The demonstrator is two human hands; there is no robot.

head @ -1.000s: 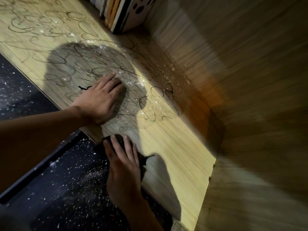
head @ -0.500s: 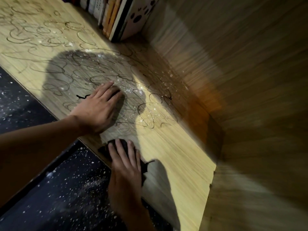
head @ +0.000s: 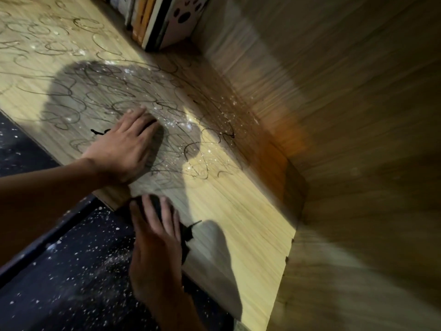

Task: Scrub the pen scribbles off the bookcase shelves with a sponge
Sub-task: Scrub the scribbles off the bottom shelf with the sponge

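wooden shelf (head: pixel 238 211) holds books (head: pixel 157 17) beyond pen scribbles (head: pixel 107 96).

Pale wood-grain shelf (head: pixel 238 211), dark looping scribbles (head: pixel 100 101), black sponge (head: pixel 186 232).

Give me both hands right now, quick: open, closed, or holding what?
Left hand: open, fingers straight, pressing flat on the scribbled shelf.
Right hand: fingers straight over a dark sponge, pressing it on the shelf's front edge.
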